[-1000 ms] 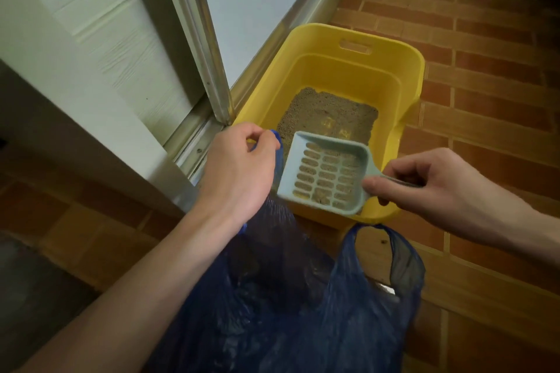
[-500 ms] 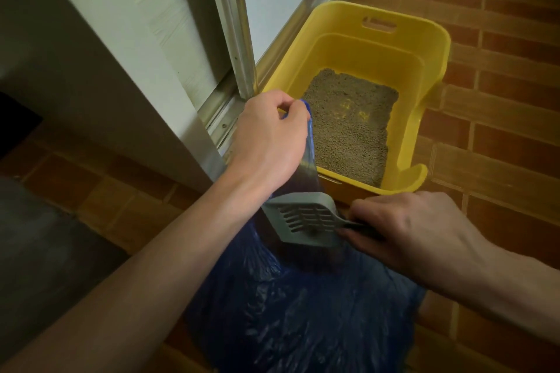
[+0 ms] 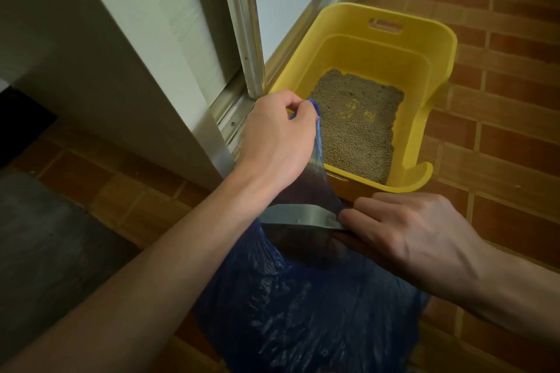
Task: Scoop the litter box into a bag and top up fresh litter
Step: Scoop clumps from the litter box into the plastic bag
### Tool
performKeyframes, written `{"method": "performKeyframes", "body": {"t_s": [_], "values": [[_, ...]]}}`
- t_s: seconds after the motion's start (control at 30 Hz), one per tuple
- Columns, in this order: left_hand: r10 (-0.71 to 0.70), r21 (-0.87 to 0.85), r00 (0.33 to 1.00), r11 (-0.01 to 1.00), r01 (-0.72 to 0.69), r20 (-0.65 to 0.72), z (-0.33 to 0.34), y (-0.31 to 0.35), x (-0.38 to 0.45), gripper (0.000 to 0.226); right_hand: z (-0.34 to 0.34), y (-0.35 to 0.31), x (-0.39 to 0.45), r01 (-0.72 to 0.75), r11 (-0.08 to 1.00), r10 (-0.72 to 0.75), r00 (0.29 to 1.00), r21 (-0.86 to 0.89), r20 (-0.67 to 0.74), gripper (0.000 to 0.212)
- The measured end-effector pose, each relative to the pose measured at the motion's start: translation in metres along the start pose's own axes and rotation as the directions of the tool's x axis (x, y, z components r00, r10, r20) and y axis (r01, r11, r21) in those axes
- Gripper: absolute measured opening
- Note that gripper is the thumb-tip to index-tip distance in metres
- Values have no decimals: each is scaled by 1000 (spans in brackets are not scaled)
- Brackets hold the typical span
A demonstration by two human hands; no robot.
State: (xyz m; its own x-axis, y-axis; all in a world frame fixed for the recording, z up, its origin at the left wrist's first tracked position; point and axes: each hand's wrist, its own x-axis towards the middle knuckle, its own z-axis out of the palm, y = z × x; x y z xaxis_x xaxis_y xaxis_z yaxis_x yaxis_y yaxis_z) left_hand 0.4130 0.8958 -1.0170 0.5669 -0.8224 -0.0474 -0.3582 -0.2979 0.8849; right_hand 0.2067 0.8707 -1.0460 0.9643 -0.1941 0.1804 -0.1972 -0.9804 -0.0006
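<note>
A yellow litter box (image 3: 436, 48) stands on the tiled floor against the door frame, with grey-brown litter (image 3: 354, 127) covering its bottom. A dark blue plastic bag (image 3: 303, 312) sits in front of it. My left hand (image 3: 275, 142) pinches one bag handle and holds it up by the box's near left corner. My right hand (image 3: 403, 236) grips the handle of a pale grey scoop (image 3: 300, 216), which is tipped on edge inside the bag's mouth. The scoop's slotted face is turned away, so whatever it carries is hidden.
A metal sliding-door track and post (image 3: 242, 39) run along the box's left side. A white wall panel (image 3: 130, 48) stands to the left. Red-brown brick tiles (image 3: 500, 118) spread to the right. A dark mat (image 3: 45, 236) lies at lower left.
My right hand brought the scoop from over the litter box down into the bag and tipped it onto its edge. My left hand kept the bag handle raised.
</note>
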Motion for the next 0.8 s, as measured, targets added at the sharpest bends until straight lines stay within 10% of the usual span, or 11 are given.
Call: {"method": "performKeyframes", "body": {"t_s": [0.43,0.8], "values": [[-32,-11,999,999,32,-40,0,-3,5,22,-39,46,-12,-334,865,316,942,376,110,34],[-23,15,997,1000,24,-71,1,-8,7,23,-27,110,15,-799,394,604,597,453,528,32]]}}
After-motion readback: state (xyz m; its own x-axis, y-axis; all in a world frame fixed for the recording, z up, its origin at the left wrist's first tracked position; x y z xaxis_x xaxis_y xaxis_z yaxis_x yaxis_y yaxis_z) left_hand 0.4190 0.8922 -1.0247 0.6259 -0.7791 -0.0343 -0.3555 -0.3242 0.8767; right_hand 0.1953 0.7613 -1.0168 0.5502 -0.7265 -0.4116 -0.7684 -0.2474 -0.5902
